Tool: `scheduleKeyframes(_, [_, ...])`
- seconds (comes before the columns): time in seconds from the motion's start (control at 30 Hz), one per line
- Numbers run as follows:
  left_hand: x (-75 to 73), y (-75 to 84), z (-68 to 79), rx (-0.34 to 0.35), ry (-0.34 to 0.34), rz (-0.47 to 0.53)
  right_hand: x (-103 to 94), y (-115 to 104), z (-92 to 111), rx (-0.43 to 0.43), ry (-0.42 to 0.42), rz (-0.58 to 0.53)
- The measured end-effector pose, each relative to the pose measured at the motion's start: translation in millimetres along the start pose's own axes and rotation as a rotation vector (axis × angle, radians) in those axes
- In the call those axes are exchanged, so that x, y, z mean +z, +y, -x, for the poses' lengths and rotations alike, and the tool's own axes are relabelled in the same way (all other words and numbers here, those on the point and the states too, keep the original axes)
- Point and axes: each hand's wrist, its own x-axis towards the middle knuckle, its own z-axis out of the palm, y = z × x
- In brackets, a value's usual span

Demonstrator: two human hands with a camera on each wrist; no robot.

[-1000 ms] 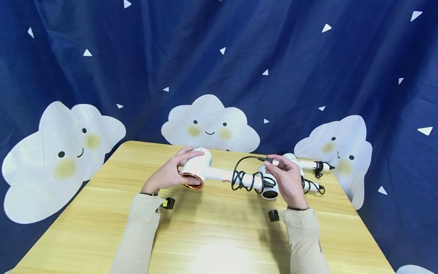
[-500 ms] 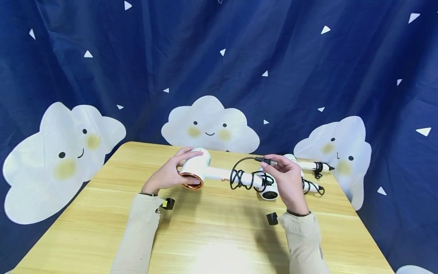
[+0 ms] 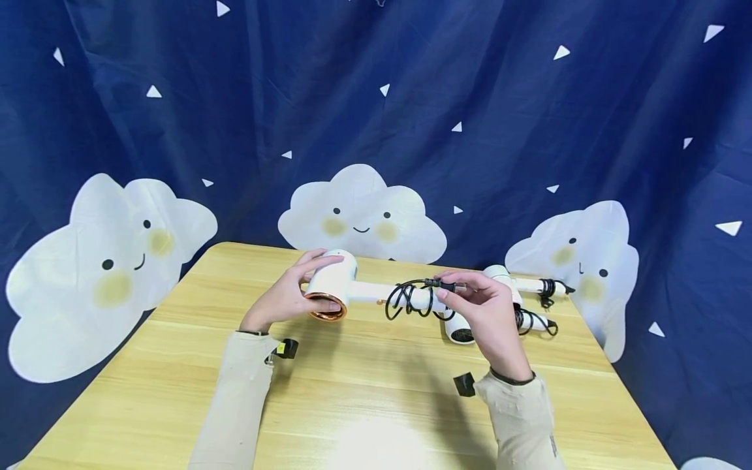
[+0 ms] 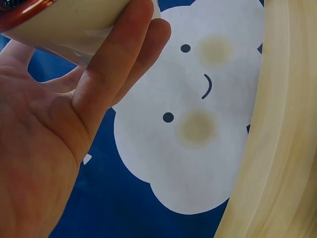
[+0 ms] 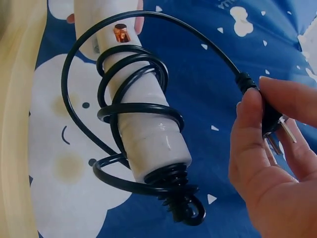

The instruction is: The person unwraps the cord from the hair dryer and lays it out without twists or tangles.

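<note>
While L hand [image 3: 286,295] supports one end, the white hair dryer [image 3: 365,292] is held up off the worktop [image 3: 364,391], over its far half, btwn both hands. Long axis: approx. horiz., L to R, w/ slight drop toward R end. Barrel [image 3: 330,281] is at L end, crosswise to handle; its copper ring [image 4: 32,19] faces the wearer & tilts down. Handle end points R, toward R hand [image 3: 490,314].

L hand grip: clamped on barrel, fingers over the top & far side, thumb at the ring. R hand grip: together on the black plug [image 5: 270,119], pinched btwn thumb & fingers. Prongs [image 5: 289,132] (2, metal) point R in head view, in toward the palm.

Black cord [image 5: 143,109]: loose loops round handle; one larger loop arcs over to the plug. Ridged sleeve [image 5: 169,179] is at handle end. Copper switch [image 5: 121,32] is on handle, btwn loops & barrel.

Two more white units lie on worktop by R hand: nearer dryer [image 3: 454,326], partly hidden, & farther dryer [image 3: 530,284]. Both handles point R, w/ cords wrapped round.

Label: yellow patch [image 3: 282,348] on black block at L wrist; any text too small to read.
</note>
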Motion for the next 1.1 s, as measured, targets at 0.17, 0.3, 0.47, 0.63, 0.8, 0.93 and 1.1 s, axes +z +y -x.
scheduleKeyframes(0.17, [-4.8, -2.0, 2.4, 0.004, 0.017, -0.012, 4.1, 1.1, 2.1, -0.006, -0.069, -0.047])
scheduleKeyframes(0.3, [-9.9, -5.0, 5.4, -0.006, 0.037, -0.006, 7.2, 2.1, 3.4, 0.014, -0.095, -0.011])
scheduleKeyframes(0.47, [-14.5, -8.0, 7.9, -0.013, 0.067, 0.001, 6.8, 3.1, 4.1, 0.044, -0.171, 0.017])
scheduleKeyframes(0.63, [-16.5, -9.3, 8.1, -0.023, 0.081, -0.004, 0.9, 3.4, 2.9, 0.071, -0.325, 0.07])
scheduleKeyframes(0.8, [-17.0, -8.3, 7.5, -0.029, 0.093, 0.006, -10.9, 7.9, 0.8, 0.129, -0.483, 0.17])
scheduleKeyframes(0.93, [-17.3, -6.9, 8.1, -0.017, 0.097, 0.007, -17.9, 16.5, -2.1, 0.184, -0.578, 0.215])
scheduleKeyframes(1.1, [-17.8, -6.3, 9.3, -0.011, 0.093, 0.014, -20.3, 29.7, -6.4, 0.225, -0.677, 0.22])
